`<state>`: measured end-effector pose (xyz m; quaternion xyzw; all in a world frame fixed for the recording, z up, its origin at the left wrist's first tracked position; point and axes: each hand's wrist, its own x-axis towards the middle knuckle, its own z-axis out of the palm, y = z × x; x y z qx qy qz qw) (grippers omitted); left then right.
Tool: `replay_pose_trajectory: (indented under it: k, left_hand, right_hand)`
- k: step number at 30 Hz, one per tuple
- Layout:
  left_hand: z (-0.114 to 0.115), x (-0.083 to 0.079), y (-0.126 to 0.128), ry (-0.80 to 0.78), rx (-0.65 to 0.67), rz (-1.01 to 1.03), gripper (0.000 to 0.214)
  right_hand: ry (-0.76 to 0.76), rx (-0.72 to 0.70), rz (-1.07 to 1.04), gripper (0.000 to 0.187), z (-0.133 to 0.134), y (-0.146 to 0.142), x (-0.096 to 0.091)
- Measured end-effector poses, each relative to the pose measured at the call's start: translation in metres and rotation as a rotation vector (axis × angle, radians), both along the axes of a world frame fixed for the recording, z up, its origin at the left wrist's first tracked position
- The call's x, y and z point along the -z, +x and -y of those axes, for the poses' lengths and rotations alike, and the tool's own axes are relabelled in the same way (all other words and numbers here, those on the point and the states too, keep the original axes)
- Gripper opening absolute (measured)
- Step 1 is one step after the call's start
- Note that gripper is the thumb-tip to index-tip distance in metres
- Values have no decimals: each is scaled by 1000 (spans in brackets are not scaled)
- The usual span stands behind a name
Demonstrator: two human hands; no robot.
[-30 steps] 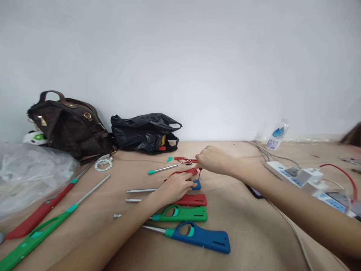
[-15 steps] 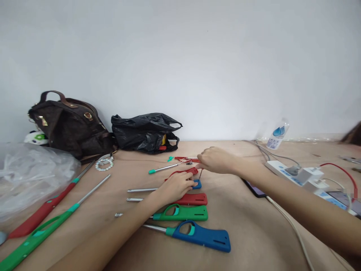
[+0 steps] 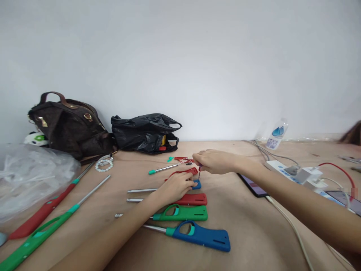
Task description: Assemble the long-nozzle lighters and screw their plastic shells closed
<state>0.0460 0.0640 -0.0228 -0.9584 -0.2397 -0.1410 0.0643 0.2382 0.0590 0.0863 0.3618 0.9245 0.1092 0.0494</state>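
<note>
My left hand [image 3: 178,185] is closed over a blue gas lighter [image 3: 197,184], pressing it down on the table; most of its handle is hidden under my fingers. A thin screwdriver [image 3: 199,174] stands nearly upright in my right hand [image 3: 211,161], its tip at the end of the blue handle. Toward me lie a red lighter [image 3: 195,199], a green lighter [image 3: 187,213] and another blue lighter [image 3: 205,237]. Beyond my left hand are red casing parts [image 3: 191,171] and a metal tube with a teal end [image 3: 163,169].
At left lie a red lighter [image 3: 42,214], a green lighter [image 3: 42,235] and a clear plastic bag [image 3: 36,177]. A dark backpack [image 3: 76,131], a black plastic bag [image 3: 141,133] and a bottle [image 3: 276,135] stand by the wall. Right: a phone [image 3: 254,186], a power strip [image 3: 282,170] and cables.
My right hand has turned at the wrist and shifted slightly left, with the screwdriver still at the blue lighter. My left hand stays in place.
</note>
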Motion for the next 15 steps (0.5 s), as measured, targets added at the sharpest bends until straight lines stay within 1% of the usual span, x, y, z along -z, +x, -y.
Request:
replay_pose_trajectory:
  k: [2, 5, 6, 7, 10, 11, 13, 15]
  left_hand:
    - [0, 1, 0, -8, 7, 7, 23]
    - [-1, 2, 0, -15, 26, 30, 23]
    - [-1, 2, 0, -13, 30, 35, 23]
    - [-1, 2, 0, -10, 30, 34, 23]
    - [-1, 2, 0, -9, 18, 13, 22]
    - [-1, 1, 0, -10, 12, 7, 22]
    - [-1, 1, 0, -11, 4, 0, 21]
    - [0, 1, 0, -6, 2, -1, 22]
  right_hand:
    - [59, 47, 47, 12, -1, -3, 2]
    - [135, 147, 102, 32, -2, -5, 4]
    - [134, 151, 92, 33, -2, -5, 4]
    - [117, 135, 71, 29, -1, -4, 3]
    - [28, 35, 10, 19, -1, 0, 0]
    - [14, 25, 15, 17, -1, 0, -1]
    - [42, 72, 68, 17, -2, -3, -3]
    - [88, 143, 127, 27, -3, -5, -3]
